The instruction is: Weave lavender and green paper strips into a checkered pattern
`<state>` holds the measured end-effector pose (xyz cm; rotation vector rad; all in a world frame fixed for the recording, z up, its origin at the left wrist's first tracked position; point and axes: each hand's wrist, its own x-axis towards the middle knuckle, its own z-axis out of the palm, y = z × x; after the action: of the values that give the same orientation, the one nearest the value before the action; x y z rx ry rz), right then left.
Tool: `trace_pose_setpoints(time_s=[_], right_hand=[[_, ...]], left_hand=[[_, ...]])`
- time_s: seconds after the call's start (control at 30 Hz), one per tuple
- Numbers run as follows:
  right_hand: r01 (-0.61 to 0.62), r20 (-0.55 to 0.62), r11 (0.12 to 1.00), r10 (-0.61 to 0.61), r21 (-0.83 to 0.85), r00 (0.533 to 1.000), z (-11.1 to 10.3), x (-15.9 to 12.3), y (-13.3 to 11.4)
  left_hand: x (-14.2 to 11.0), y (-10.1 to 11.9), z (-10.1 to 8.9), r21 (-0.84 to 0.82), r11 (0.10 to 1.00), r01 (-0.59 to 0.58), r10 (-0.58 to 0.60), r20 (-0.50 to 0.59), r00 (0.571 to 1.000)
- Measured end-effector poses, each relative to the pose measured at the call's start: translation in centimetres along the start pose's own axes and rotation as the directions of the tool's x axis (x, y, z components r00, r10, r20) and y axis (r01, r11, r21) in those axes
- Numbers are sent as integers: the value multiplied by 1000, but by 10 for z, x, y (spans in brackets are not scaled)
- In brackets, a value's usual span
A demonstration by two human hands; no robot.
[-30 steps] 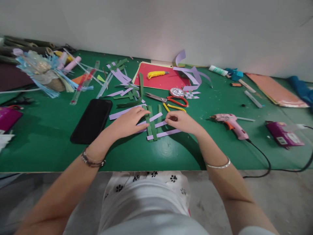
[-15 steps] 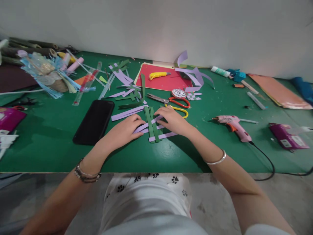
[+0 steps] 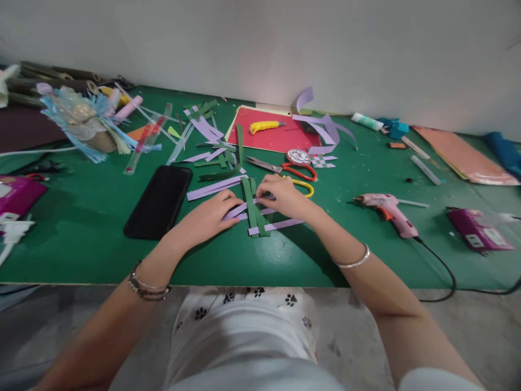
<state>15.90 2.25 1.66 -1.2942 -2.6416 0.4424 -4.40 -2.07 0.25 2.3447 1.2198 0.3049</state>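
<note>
A loose weave of dark green strips [image 3: 253, 209] and lilac paper strips [image 3: 277, 225] lies on the green table [image 3: 89, 233] just in front of me. My left hand [image 3: 211, 213] rests flat on the left ends of the lilac strips, fingers together. My right hand [image 3: 283, 195] is on the upper right of the weave, fingers curled and pinching a lilac strip where it crosses the green ones. Part of the weave is hidden under both hands.
A black phone [image 3: 159, 201] lies left of the weave. Scissors with red and yellow handles [image 3: 285, 171], a red sheet with a yellow knife [image 3: 264, 126], loose strips and a pink glue gun [image 3: 386, 209] with its cable surround the work. Craft clutter fills the far left.
My right hand has moved left from the right edge of the weave onto its upper part. My left hand has slid down and a little left along the lilac strips.
</note>
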Motion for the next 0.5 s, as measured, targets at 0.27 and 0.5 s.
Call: trace_pose_setpoints(time_s=[0.27, 0.5], right_hand=[[-6, -78, 992, 16, 125, 997, -10, -8, -2], [-122, -11, 950, 131, 288, 991, -10, -12, 0]], left_hand=[[4, 12, -2, 172, 982, -79, 108, -166, 980], [20, 23, 15, 347, 934, -87, 74, 52, 996]])
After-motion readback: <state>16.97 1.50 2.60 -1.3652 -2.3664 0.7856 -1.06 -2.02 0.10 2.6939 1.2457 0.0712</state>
